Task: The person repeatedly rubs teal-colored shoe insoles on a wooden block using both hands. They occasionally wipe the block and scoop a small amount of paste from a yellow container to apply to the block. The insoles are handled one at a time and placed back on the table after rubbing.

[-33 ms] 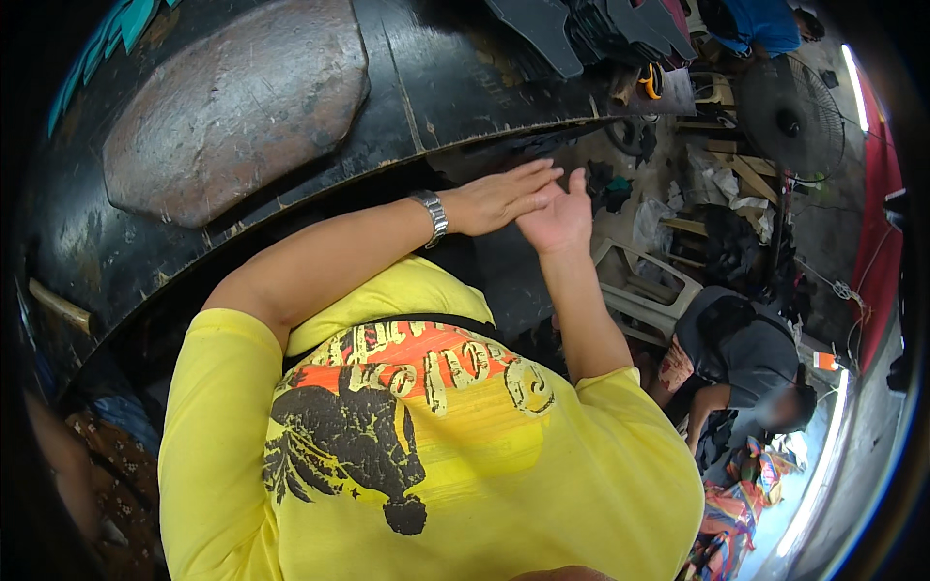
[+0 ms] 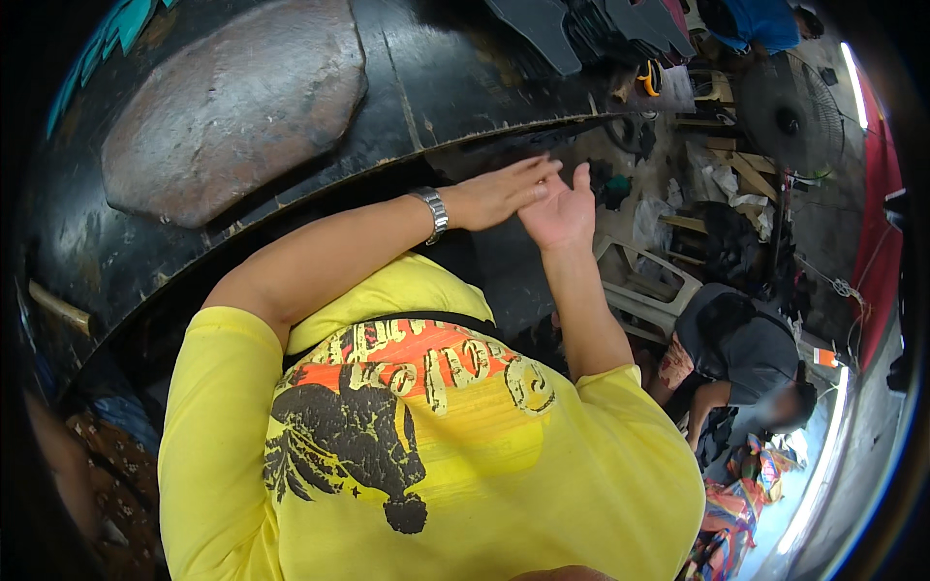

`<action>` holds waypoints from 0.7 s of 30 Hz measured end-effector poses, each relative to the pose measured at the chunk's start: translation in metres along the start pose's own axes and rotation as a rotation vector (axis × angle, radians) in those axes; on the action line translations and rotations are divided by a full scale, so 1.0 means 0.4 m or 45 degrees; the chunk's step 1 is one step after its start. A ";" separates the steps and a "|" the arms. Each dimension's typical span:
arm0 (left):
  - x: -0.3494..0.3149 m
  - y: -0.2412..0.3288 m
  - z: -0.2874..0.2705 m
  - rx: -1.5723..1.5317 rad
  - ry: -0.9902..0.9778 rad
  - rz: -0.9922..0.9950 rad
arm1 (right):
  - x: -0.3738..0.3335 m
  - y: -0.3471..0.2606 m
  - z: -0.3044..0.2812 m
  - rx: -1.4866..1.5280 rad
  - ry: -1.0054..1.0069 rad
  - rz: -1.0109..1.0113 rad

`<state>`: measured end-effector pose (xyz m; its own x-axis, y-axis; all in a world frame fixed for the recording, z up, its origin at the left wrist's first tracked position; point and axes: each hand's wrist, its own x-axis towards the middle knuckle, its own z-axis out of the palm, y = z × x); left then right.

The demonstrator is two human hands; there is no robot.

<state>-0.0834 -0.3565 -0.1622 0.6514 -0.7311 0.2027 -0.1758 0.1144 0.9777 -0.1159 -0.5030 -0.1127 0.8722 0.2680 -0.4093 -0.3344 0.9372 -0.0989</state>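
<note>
My left hand (image 2: 494, 197), with a silver metal watch (image 2: 433, 214) on its wrist, reaches across in front of my body. Its flat, stretched fingers lie over the fingers and palm of my right hand (image 2: 562, 215). That right hand is turned palm up, its thumb pointing away from the other fingers, which are partly hidden under the left ones. I see no object in either hand. Both are held just off the near edge of a dark worktable (image 2: 402, 92), on which a worn brown slab (image 2: 237, 107) lies to the left.
Dark grey cut pieces (image 2: 542, 34) and yellow-orange-handled scissors (image 2: 650, 79) lie at the table's far right. Right of me are a pale plastic chair (image 2: 644, 290), a standing fan (image 2: 790, 118) and a bent-over person (image 2: 741, 344). A person in blue (image 2: 760, 24) is farther off.
My left fingers have shifted slightly up and left over the right palm. The right hand has risen a little, with its thumb higher.
</note>
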 end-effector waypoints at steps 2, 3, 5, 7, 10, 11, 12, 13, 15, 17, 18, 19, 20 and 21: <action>0.011 -0.012 -0.011 -0.168 -0.054 -0.431 | 0.011 -0.011 0.012 -0.456 0.545 -0.426; 0.015 -0.018 -0.017 -0.254 -0.053 -0.674 | 0.014 -0.014 0.010 -0.542 0.626 -0.550; 0.018 -0.029 -0.025 -0.226 0.017 -0.720 | 0.025 -0.017 -0.004 -0.751 0.505 -0.680; 0.020 -0.040 -0.032 -0.272 0.054 -0.819 | 0.030 -0.018 -0.028 -0.758 0.453 -0.372; 0.023 -0.055 -0.031 -0.727 0.183 -0.495 | 0.034 -0.016 -0.059 -0.916 0.385 -0.138; 0.026 -0.061 -0.034 -0.680 0.252 -0.509 | 0.036 -0.015 -0.065 -0.970 0.350 -0.146; 0.026 -0.064 -0.033 -0.622 0.298 -0.480 | 0.034 -0.015 -0.068 -1.024 0.314 -0.149; 0.026 -0.065 -0.032 -0.563 0.342 -0.450 | 0.032 -0.016 -0.068 -1.046 0.269 -0.176; 0.026 -0.064 -0.034 -0.462 0.377 -0.452 | 0.023 -0.017 -0.062 -1.102 0.344 -0.216; 0.024 -0.060 -0.036 -0.373 0.355 -0.544 | 0.007 -0.016 -0.055 -1.183 0.405 -0.245; 0.023 -0.057 -0.039 -0.307 0.346 -0.574 | -0.004 -0.015 -0.052 -1.239 0.455 -0.258; 0.022 -0.056 -0.041 -0.236 0.324 -0.639 | -0.015 -0.013 -0.051 -1.294 0.521 -0.276; 0.021 -0.057 -0.043 -0.169 0.322 -0.673 | -0.027 -0.010 -0.051 -1.349 0.501 -0.276; 0.022 -0.059 -0.045 -0.178 0.263 -0.713 | -0.037 -0.006 -0.054 -1.401 0.495 -0.282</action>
<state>-0.0604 -0.3536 -0.1824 0.7488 -0.5619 -0.3514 0.3241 -0.1520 0.9337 -0.1355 -0.5139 -0.1260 0.8464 -0.1395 -0.5140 -0.4824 0.2082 -0.8508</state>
